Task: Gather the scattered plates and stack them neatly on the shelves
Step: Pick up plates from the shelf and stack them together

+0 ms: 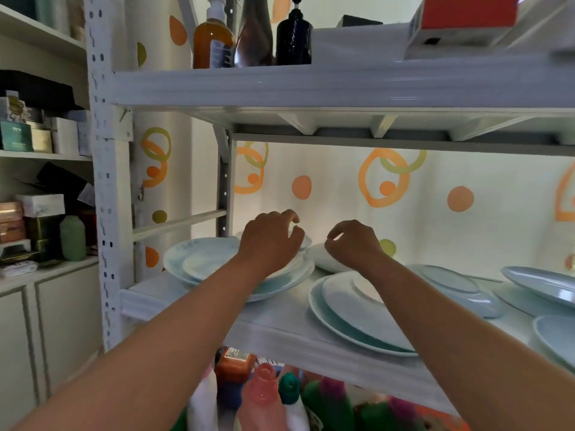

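Both hands, left hand and right hand, hover loosely curled and empty over the plate stack at the shelf's left end. Plates: rigid, glazed, slippery, breakable; grip opposite rims.

A white wall painted with orange and olive dots and rings stands behind a white metal shelving rack, while a cream cabinet crowded with small boxes and tins fills the left side, in soft, even light.
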